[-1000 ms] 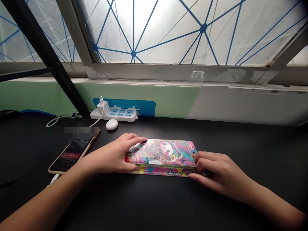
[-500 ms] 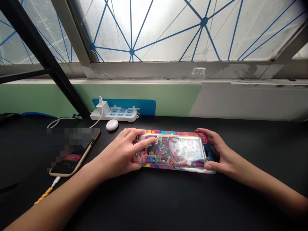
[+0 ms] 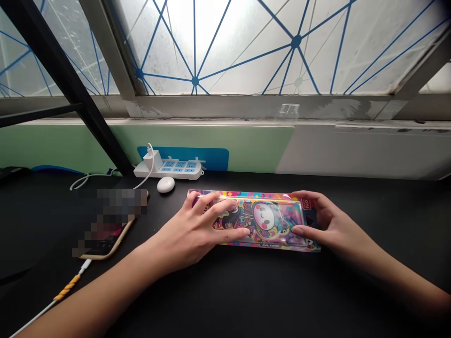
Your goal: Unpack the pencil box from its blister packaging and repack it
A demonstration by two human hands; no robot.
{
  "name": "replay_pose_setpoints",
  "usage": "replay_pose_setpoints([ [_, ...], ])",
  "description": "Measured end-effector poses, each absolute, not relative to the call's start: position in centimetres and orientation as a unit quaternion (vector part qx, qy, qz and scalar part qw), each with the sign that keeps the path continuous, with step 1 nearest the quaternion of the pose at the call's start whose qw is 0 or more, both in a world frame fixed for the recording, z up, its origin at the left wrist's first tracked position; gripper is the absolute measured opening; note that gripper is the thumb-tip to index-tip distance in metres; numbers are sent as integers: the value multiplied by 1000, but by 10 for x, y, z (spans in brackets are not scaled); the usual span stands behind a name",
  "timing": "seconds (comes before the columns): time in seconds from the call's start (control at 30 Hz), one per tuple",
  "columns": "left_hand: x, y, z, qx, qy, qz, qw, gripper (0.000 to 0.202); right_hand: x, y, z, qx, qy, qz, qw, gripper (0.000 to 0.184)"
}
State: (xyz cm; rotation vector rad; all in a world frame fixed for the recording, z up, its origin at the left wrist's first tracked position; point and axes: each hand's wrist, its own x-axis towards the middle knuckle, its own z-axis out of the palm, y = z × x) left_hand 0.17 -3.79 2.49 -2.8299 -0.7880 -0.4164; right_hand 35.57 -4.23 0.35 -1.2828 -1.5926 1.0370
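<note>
A colourful pencil box (image 3: 268,219) in clear packaging lies flat on the black desk (image 3: 225,291), its cartoon face turned up. My left hand (image 3: 195,230) rests on its left half with fingers spread flat across the top. My right hand (image 3: 322,220) clasps the right end, thumb on the near edge and fingers curled round the far edge.
A phone (image 3: 105,232) on a charging cable (image 3: 63,293) lies at the left. A white power strip (image 3: 169,168) and a small white oval device (image 3: 165,184) sit by the green wall panel. A black diagonal strut (image 3: 66,80) crosses the upper left.
The box, tilted up on its edge a second ago, now lies flat face up. My left fingers have spread over the top and my right hand has shifted to clasp the right end.
</note>
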Motion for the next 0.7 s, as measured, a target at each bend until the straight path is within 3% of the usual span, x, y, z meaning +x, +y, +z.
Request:
replay_pose_setpoints([
  [0.1,-3,-37,26,-939,-280,-194,50,55,357,-44,6,-512,-656,368,416,80],
  [0.27,-11,-29,31,-852,-395,-343,20,75,367,-45,9,-519,-701,236,428,93],
  [0.3,-13,-26,32,-834,-414,-364,14,75,369,-45,9,-507,-724,194,427,86],
  [0.37,-18,-20,34,-822,-430,-372,-31,69,373,-44,10,-467,-779,122,401,53],
  [0.43,-22,-15,34,-843,-412,-336,-81,52,375,-44,11,-434,-819,92,365,21],
  [0.47,-23,-14,34,-862,-389,-312,-94,40,375,-44,11,-426,-829,90,352,14],
  [0.53,-23,-14,33,-898,-337,-268,-91,20,376,-44,9,-422,-838,89,334,13],
  [0.7,-10,-26,31,-925,-294,-221,-93,16,381,-39,5,-411,-871,86,256,34],
])
